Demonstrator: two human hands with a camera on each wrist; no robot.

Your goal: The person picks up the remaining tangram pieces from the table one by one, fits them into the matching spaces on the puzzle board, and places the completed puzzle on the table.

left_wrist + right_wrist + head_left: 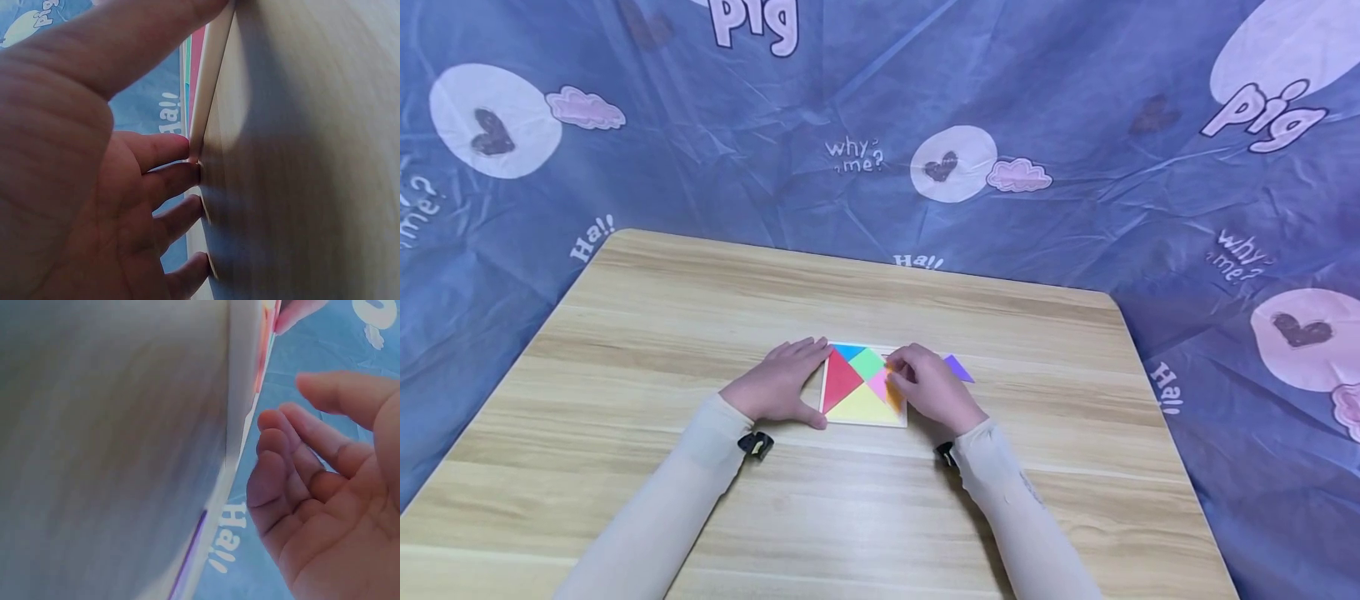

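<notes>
A tangram tray (865, 425) with a pale rim holds a red triangle (841, 381), a yellow triangle (863, 407), a blue triangle (848, 350), a green square (867, 363), a pink piece (877, 385) and an orange piece (892, 398). My left hand (781, 379) rests along the tray's left side, fingers spread, thumb at the near corner. Over the tray's right part hovers my right hand (928, 385), fingers loosely bent. The right wrist view shows nothing between its thumb and fingers. A purple piece (958, 368) lies on the table beyond this hand, partly hidden by it.
The wood-grain table (820, 517) extends around the tray on all sides. A blue printed cloth (820, 108) hangs behind it and down both sides. Each wrist wears a black strap, such as the left wrist strap (756, 445).
</notes>
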